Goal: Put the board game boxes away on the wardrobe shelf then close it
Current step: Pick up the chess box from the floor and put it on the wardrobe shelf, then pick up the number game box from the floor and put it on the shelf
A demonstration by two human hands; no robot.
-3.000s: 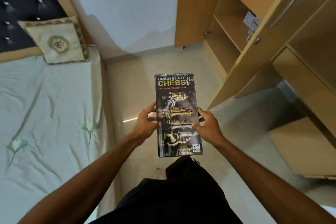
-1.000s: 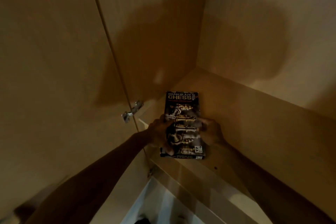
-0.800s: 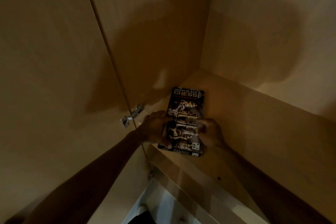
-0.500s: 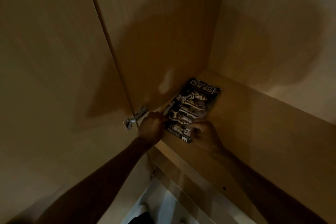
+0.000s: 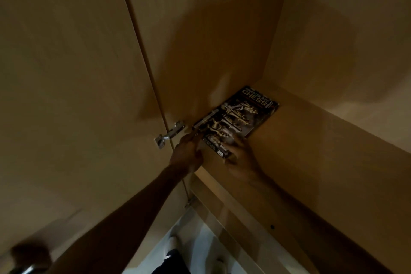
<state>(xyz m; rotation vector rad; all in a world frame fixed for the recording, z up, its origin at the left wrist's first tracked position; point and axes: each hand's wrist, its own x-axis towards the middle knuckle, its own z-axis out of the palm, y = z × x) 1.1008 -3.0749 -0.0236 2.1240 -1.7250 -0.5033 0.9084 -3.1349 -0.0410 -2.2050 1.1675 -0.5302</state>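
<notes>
The black chess box [image 5: 239, 118] lies flat on the wooden wardrobe shelf [image 5: 311, 162], angled toward the back left corner against the side panel. My left hand [image 5: 186, 153] grips the box's near left corner. My right hand [image 5: 242, 158] rests on its near right corner with fingers on the lid. The light is dim, so finger detail is hard to read.
The open wardrobe door [image 5: 66, 95] stands at the left, with a metal hinge [image 5: 170, 134] just left of my left hand. The shelf's front edge [image 5: 224, 202] runs diagonally below my arms. Pale floor [image 5: 193, 249] shows at the bottom.
From in front of me in the room, the box was carried up onto the shelf. Over the last second both hands slid it deeper, turning it toward the back left corner.
</notes>
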